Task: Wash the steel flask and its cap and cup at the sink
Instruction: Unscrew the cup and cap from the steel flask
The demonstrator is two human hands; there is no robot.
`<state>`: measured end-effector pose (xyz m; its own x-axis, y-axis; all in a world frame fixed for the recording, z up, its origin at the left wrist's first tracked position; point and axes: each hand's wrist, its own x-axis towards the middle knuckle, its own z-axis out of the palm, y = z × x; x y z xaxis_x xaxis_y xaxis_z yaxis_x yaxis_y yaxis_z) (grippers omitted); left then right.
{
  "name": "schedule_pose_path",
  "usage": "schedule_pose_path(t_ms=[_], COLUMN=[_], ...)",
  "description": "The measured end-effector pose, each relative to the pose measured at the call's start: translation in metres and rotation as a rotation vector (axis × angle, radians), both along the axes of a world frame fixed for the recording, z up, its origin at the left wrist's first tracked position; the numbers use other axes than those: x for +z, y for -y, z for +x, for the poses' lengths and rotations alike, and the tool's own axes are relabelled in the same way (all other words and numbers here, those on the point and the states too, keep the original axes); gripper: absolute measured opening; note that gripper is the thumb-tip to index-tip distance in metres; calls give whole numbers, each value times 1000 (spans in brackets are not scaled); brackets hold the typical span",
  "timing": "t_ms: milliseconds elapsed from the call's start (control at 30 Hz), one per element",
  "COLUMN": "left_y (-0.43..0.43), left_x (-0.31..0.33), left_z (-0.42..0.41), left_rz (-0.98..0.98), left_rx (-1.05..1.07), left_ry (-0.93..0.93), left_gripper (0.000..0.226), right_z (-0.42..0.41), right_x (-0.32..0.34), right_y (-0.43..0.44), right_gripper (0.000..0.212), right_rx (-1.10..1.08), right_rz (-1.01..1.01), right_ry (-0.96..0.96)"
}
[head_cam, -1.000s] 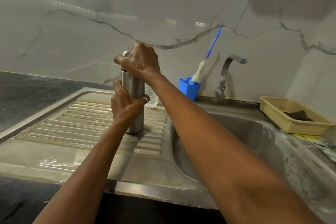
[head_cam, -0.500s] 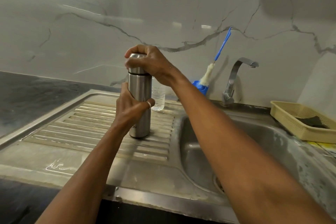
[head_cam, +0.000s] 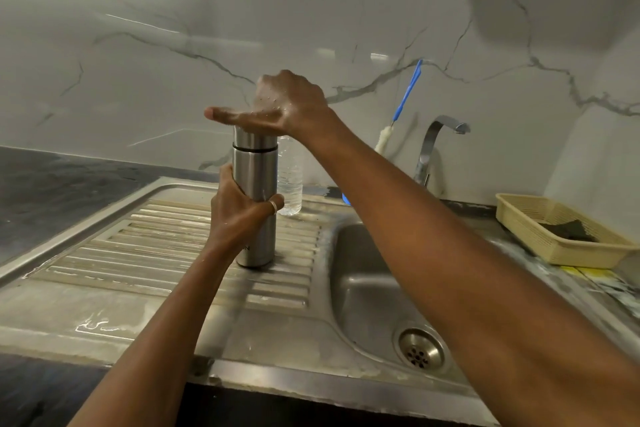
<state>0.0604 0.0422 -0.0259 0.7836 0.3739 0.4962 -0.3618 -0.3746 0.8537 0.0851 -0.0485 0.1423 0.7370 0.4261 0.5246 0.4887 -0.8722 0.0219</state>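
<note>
1 steel flask point(head_cam: 255, 180) in grip of left hand point(head_cam: 239, 213), right hand point(head_cam: 282, 107) spread on top

Brushed steel flask point(head_cam: 255, 184) on dull, water-stained steel drainboard point(head_cam: 156, 253); glossy veined marble wall point(head_cam: 173, 45); clear plastic bottle point(head_cam: 291, 180).

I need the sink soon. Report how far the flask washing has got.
Done: apparently the washing; the flask stands closed and upright on the drainboard, and no water runs from the tap. In hand: the left hand grips its body, the wet right hand rests on its top. Left: perhaps tightening and putting away.
</note>
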Motion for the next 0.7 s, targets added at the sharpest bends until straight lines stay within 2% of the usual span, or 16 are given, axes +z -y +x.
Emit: schedule_pose_path(t_ms=[100, 167, 233, 333, 400, 467, 500, 567, 633, 700], left_y=[0, 0, 0, 2, 2, 2, 2, 2, 2, 2], left_x=[-1, 0, 1, 1, 1, 1, 1, 1, 1, 1], left_z=[-1, -1, -1, -1, -1, -1, -1, -1, -1, -1], left_rz=[-1, -1, 0, 4, 13, 16, 16, 15, 18, 19], left_rx=[-11, -11, -7, -3, 6, 13, 13, 13, 14, 17], left_ry=[8, 9, 6, 2, 2, -2, -3, -1, 0, -1], left_gripper=[75, 76, 76, 76, 77, 77, 77, 76, 77, 77], right_z=[-3, -1, 3, 6, 0, 0, -1, 0, 0, -1], right_x=[-1, -1, 2, 8, 8, 5, 3, -1, -7, -11], right_y=[-7, -10, -6, 7, 15, 17, 14, 4, -3, -7], right_gripper=[61, 55, 47, 23, 37, 46, 45, 42, 60, 64], right_rx=[-17, -8, 31, 252, 393, 435, 400, 239, 68, 19], right_rz=[-96, -64, -24, 93, 233, 300, 285, 206, 170, 158], right_ry=[49, -16, -131, -442, -634, -703, -681, -506, -271, -151])
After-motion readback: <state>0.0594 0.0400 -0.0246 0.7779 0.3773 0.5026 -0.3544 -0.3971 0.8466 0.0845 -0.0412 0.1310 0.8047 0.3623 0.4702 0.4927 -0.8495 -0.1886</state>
